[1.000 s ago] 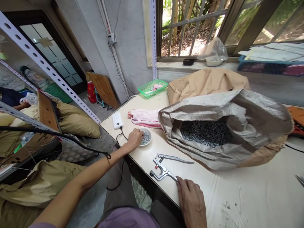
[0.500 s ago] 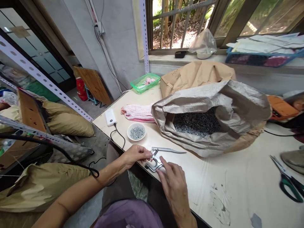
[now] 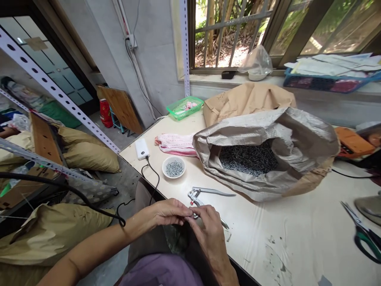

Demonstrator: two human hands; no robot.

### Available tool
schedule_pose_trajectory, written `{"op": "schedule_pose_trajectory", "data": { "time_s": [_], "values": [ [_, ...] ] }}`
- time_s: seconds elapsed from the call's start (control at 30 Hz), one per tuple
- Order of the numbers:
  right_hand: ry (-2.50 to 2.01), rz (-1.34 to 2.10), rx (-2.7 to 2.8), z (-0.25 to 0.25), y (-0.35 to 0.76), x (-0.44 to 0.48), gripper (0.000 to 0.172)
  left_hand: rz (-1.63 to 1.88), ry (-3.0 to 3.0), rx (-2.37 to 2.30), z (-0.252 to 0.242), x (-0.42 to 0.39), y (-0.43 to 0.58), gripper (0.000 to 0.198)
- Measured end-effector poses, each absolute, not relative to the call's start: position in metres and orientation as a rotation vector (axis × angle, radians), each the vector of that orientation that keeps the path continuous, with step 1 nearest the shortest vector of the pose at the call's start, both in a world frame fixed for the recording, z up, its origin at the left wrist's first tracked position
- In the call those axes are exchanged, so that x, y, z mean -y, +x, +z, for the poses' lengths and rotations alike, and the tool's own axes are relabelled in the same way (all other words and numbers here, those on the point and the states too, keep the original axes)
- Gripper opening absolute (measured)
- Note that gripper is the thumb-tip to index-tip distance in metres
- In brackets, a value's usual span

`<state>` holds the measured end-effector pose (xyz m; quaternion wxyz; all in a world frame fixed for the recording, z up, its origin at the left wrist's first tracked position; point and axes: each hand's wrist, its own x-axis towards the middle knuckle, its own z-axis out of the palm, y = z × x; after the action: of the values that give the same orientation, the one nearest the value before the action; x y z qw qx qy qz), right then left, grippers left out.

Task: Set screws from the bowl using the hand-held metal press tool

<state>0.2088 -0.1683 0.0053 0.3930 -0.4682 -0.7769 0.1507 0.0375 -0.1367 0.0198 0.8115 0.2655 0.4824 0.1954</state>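
Over the front edge of the table, my left hand (image 3: 171, 212) and my right hand (image 3: 208, 230) meet with thumb and fingertips pinched together. Whatever is between the fingertips is too small to make out. Just behind them lies a grey metal plier-like tool (image 3: 214, 192) with a spring and a small red part, its lower portion partly covered by my hands. A white bowl (image 3: 174, 167) of small silver screw-like pieces stands to the left, behind my left hand. Past the tool, an open woven sack (image 3: 238, 183) holds a heap of dark metal pieces.
A white power bank (image 3: 142, 149) with a black cable lies near the table's left edge. Behind are a pink-striped cloth (image 3: 175, 143) and a green basket (image 3: 183, 108). Green-handled scissors (image 3: 361, 232) lie at the right. Full sacks (image 3: 89, 155) crowd the floor at left.
My right hand has come off the plier-like tool and moved left to meet my left hand at the fingertips. More of the tool now shows. The view has shifted slightly.
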Motion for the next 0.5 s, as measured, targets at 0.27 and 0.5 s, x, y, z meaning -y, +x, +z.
{"op": "schedule_pose_trajectory", "data": {
  "time_s": [0.27,0.5],
  "values": [
    [-1.151,0.346,2.131,0.003,0.204,0.172,0.020,0.302,0.896,-1.172,0.015,0.130,0.024,0.038],
    [-1.347,0.275,2.016,-0.007,0.240,0.166,0.048,0.591,1.335,-1.467,0.007,0.118,0.034,0.024]
  ]
}}
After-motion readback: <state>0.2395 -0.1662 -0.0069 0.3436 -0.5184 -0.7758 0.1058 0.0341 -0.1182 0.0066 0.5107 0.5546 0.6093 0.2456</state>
